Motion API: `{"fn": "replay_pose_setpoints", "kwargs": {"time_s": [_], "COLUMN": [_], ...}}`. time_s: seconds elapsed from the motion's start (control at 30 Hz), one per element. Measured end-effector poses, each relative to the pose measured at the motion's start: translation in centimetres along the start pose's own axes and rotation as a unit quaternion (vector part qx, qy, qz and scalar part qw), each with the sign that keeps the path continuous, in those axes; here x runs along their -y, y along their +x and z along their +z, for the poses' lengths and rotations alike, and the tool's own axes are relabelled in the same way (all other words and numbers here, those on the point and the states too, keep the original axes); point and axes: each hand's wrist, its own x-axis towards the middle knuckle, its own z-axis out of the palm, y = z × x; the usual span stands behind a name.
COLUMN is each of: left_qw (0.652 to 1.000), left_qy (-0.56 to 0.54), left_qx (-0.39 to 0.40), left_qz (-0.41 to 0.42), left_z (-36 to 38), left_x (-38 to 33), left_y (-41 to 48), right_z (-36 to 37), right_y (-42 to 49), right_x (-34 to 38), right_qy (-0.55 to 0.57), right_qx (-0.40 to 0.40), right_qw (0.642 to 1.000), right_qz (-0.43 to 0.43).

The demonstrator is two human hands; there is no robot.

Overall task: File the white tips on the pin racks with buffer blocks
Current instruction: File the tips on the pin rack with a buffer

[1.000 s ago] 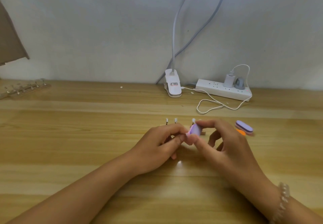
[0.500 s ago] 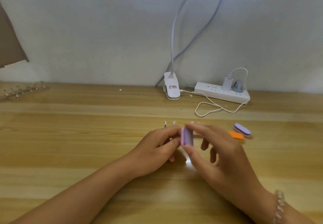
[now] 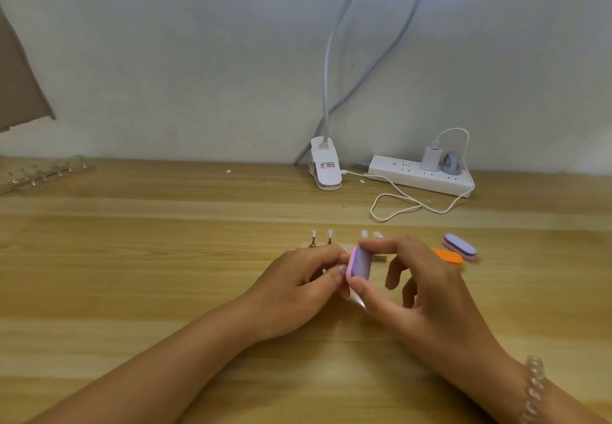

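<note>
Working position: centre of the frame, on the light wooden table (image 3: pixel 165 274).

1. Right hand (image 3: pixel 417 294): grasps a purple-and-pink oval buffer block (image 3: pixel 359 263) between the thumb below and the index finger on top. The block stands on its edge, long axis nearly upright. The remaining fingers hang loosely curled. A clear bead bracelet (image 3: pixel 533 387) sits on the wrist.
2. Left hand (image 3: pixel 294 284): fingers curled, placed over the middle of the small wooden pin rack (image 3: pixel 306 245), thumb tip just beside the block. The contact point is hidden; it cannot be determined whether this hand pinches a pin or only steadies the rack.
3. White tips (image 3: pixel 330 233): two stand exposed on pins above the left hand, and two more show just above the right index finger. The block lies between these pairs, in front of the rack.

Other items:
- A second purple-and-pink buffer block (image 3: pixel 460 246) and an orange buffer block (image 3: pixel 447 255) lie touching, right of centre.
- A second pin rack (image 3: pixel 49 175) lies at the far left edge.
- A white clip lamp base (image 3: pixel 326 168) and a white power strip (image 3: pixel 420 175) stand at the wall, upper centre-right.
</note>
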Motion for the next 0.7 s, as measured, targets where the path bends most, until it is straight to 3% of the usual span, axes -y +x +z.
{"fn": "replay_pose_setpoints", "kwargs": {"time_s": [0.1,0.27,0.4,0.47,0.6,0.7], "left_qw": [1.000,1.000,0.998,0.997,0.996,0.996], "left_qy": [-0.006,-0.013,-0.060,-0.074,-0.090,-0.083], "left_qx": [-0.006,-0.007,-0.009,-0.012,-0.009,-0.010], "left_qz": [-0.006,-0.007,-0.015,-0.022,-0.027,-0.026], "left_z": [0.0,-0.1,0.0,0.1,0.1,0.0], "left_x": [0.1,-0.1,0.1,0.1,0.3,0.4], "left_y": [0.1,0.1,0.1,0.0,-0.1,-0.1], "right_z": [0.0,0.3,-0.3,-0.5,0.3,0.1], "right_y": [0.2,-0.1,0.6,0.5,-0.1,0.1], "right_x": [-0.5,0.1,-1.2,-0.9,0.2,-0.4], "right_qy": [0.058,0.021,0.090,0.094,0.028,0.004], "right_qx": [-0.010,0.012,-0.059,-0.085,0.001,-0.011], "right_qw": [0.997,1.000,0.990,0.988,1.000,1.000], "right_qz": [0.051,0.014,0.095,0.083,0.009,0.028]}}
